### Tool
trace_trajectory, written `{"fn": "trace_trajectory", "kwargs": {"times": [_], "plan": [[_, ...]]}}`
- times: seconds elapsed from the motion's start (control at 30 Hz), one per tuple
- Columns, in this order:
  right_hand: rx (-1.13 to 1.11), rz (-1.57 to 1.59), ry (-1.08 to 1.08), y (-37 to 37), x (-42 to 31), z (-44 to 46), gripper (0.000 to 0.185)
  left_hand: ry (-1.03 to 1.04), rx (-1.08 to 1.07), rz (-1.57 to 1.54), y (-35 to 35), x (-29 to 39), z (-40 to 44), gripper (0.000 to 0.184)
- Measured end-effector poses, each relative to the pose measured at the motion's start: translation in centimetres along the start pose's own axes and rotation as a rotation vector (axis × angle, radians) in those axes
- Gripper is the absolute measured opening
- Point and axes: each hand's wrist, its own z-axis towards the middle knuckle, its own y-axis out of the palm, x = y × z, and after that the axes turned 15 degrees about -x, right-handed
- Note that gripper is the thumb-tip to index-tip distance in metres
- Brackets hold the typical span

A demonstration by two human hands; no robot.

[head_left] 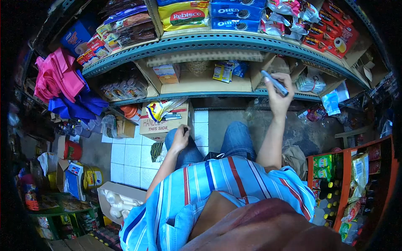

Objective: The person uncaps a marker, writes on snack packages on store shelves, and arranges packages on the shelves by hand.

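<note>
My right hand is raised in front of the shelf, with its fingers closed around a blue-grey marker. The marker slants, its upper end pointing to the left. Above my thigh, my left hand is closed; something small and dark shows at its fingers, too small to name. Just beyond the left hand stands a cardboard box with red print. On top of the box lie a yellow, white and blue plastic pack and a few pen-like items.
A metal-edged shelf crosses ahead, holding Rebisco packs, Oreo packs and other snacks. Pink bags hang at the left. An open box of white items stands at lower left; an orange rack stands at right.
</note>
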Motion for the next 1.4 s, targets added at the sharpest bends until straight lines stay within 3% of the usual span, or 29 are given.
{"fn": "trace_trajectory", "kwargs": {"times": [0.1,0.13,0.23,0.37,0.43,0.47,0.53,0.87,1.17,1.23,1.3,1.37,1.4], "plan": [[-0.053,-0.051,-0.121,1.7,-0.6,0.2,0.017,0.131,-0.016,-0.104,-0.2,2.4,2.3,0.017],[-0.07,-0.01,-0.099,2.1,-1.3,0.2,0.018,0.194,0.023,-0.241,-0.4,6.3,1.9,0.017],[-0.131,0.1,-0.063,2.8,-2.2,-0.2,0.018,0.327,0.033,-0.194,-1.2,11.1,2.9,0.032],[-0.129,0.353,-0.002,3.3,-4.2,-0.8,0.017,0.347,0.039,-0.088,-3.1,18.9,2.8,0.035],[-0.082,0.336,-0.099,3.2,-3.6,-0.8,0.017,0.362,0.056,-0.186,-3.5,21.3,3.3,0.032],[-0.06,0.358,-0.138,3.2,-3.7,-0.7,0.016,0.445,0.106,-0.082,-4.0,22.3,3.8,0.031],[-0.065,0.519,-0.169,3.1,-5.0,-0.5,0.016,0.564,0.179,-0.049,-4.4,23.5,4.8,0.03],[-0.082,0.68,-0.169,3.4,-6.6,-1.2,0.011,0.668,0.148,-0.13,-3.9,27.1,5.3,0.024],[-0.08,0.538,-0.127,4.4,-7.0,-1.4,0.011,0.746,0.212,-0.013,-4.7,27.6,4.6,0.027],[-0.126,0.374,-0.099,4.0,-6.4,-1.4,0.014,0.795,0.245,0.274,-5.1,28.1,3.7,0.029],[-0.202,0.264,-0.094,3.6,-7.1,-1.1,0.016,0.915,0.193,0.344,-5.4,28.0,3.5,0.029],[-0.272,0.258,-0.077,2.8,-7.5,-1.0,0.017,0.91,0.1,0.422,-6.4,27.9,3.1,0.03],[-0.289,0.376,-0.025,2.6,-7.1,-1.1,0.016,0.79,-0.013,0.341,-6.9,28.5,1.9,0.026]]}}
